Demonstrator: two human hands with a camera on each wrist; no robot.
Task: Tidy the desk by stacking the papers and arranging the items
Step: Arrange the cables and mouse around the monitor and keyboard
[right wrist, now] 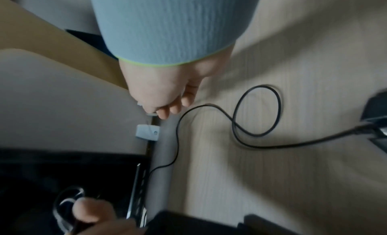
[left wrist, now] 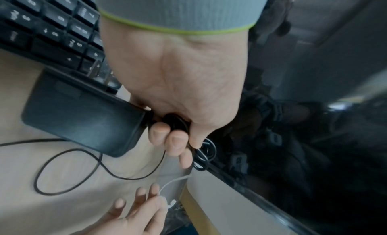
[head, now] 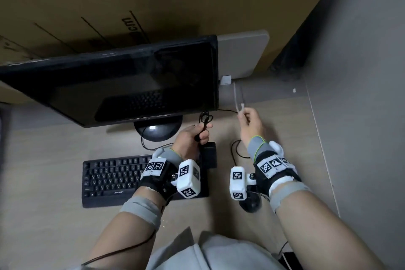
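Observation:
My left hand (head: pixel 202 130) grips a small coiled bundle of black cable (head: pixel 205 118) just in front of the monitor's foot; in the left wrist view the coil (left wrist: pixel 202 154) sticks out past the curled fingers. My right hand (head: pixel 244 114), further right, pinches the end of a thin white cable (head: pixel 240 106) that runs up to a white charger block (head: pixel 225 80) beside the monitor. The right wrist view shows that charger block (right wrist: pixel 147 132) just beyond my right hand (right wrist: pixel 161 112). No papers are in view.
A black monitor (head: pixel 122 81) stands at the back with a black keyboard (head: pixel 109 178) in front of it. A black box (head: pixel 209 154) lies right of the keyboard. A loose black cable (head: pixel 234 149) loops between my wrists, and a mouse (head: pixel 251 204) sits under the right wrist. Cardboard stands behind.

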